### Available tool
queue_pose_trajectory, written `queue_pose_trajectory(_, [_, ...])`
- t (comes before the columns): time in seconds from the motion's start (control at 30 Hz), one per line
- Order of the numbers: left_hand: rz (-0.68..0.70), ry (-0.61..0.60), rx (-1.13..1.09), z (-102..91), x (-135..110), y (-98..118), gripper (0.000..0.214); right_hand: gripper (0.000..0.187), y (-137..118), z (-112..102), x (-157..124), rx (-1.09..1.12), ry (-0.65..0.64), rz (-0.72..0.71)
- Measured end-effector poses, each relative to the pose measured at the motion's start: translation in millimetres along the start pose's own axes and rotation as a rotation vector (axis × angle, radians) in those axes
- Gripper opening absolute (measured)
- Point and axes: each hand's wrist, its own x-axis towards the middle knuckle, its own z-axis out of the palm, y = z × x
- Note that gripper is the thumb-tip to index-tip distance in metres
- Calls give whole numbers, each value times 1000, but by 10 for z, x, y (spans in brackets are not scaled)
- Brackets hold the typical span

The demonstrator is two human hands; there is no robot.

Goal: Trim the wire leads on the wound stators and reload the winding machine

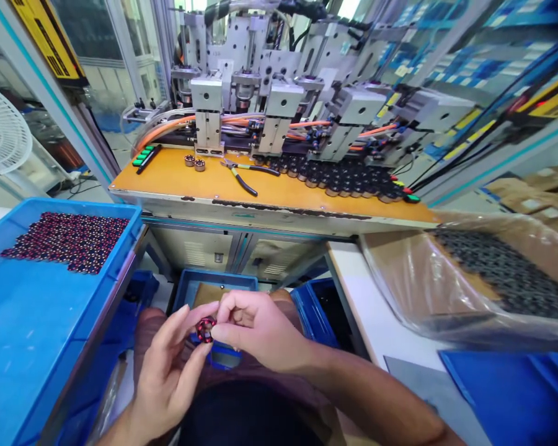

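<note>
Between my hands, above my lap, is a small ring-shaped motor stator (203, 330) with red copper windings and a dark core. My left hand (170, 356) grips its edge between thumb and fingers. My right hand (255, 328) is closed, with thumb and fingertip pinched at the stator's right side; whether a wire end or something else small is in that pinch cannot be made out. Below the hands a blue tray (218, 279) with a brown sheet inside is partly hidden.
A blue bin (41, 322) at left holds rows of similar stators (74, 238). Ahead, an orange bench (177, 179) carries pliers (246, 176), two loose rings (194, 162) and many black-topped parts (339, 176) beneath a machine (279, 105). At right stands a plastic-lined carton (400, 279) of dark parts.
</note>
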Motion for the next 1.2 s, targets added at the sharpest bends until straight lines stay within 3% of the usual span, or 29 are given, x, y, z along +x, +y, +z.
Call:
queue_pose_trajectory(0.13, [-44, 160, -58, 62, 46, 25, 78, 33, 165, 59, -30, 105, 16, -28])
queue_pose_trajectory(0.23, [-103, 206, -167, 59, 86, 61, 73, 36, 243, 51, -96, 180, 66, -45])
queue_pose_trajectory(0.4, [-78, 127, -115, 31, 52, 87, 78, 30, 133, 39, -164, 93, 98, -31])
queue_pose_trajectory(0.53, [-29, 69, -95, 49, 16, 101, 80, 33, 106, 65, -158, 137, 15, -6])
queue_pose_trajectory(0.67, [-158, 99, -253, 52, 44, 132, 71, 38, 271, 72, -195, 283, 24, -57])
queue_pose_trajectory(0.83, [-367, 40, -399, -3, 80, 124, 41, 41, 221, -21, -239, 171, 36, -47])
queue_pose_trajectory(1.07, [-350, -28, -263, -10, 160, 112, 37, 27, -42, -69, -169, -133, 13, -81])
queue_pose_trajectory(1.2, [-382, -47, -226, -19, 130, 85, 32, 23, 8, -93, -165, -95, -22, -34])
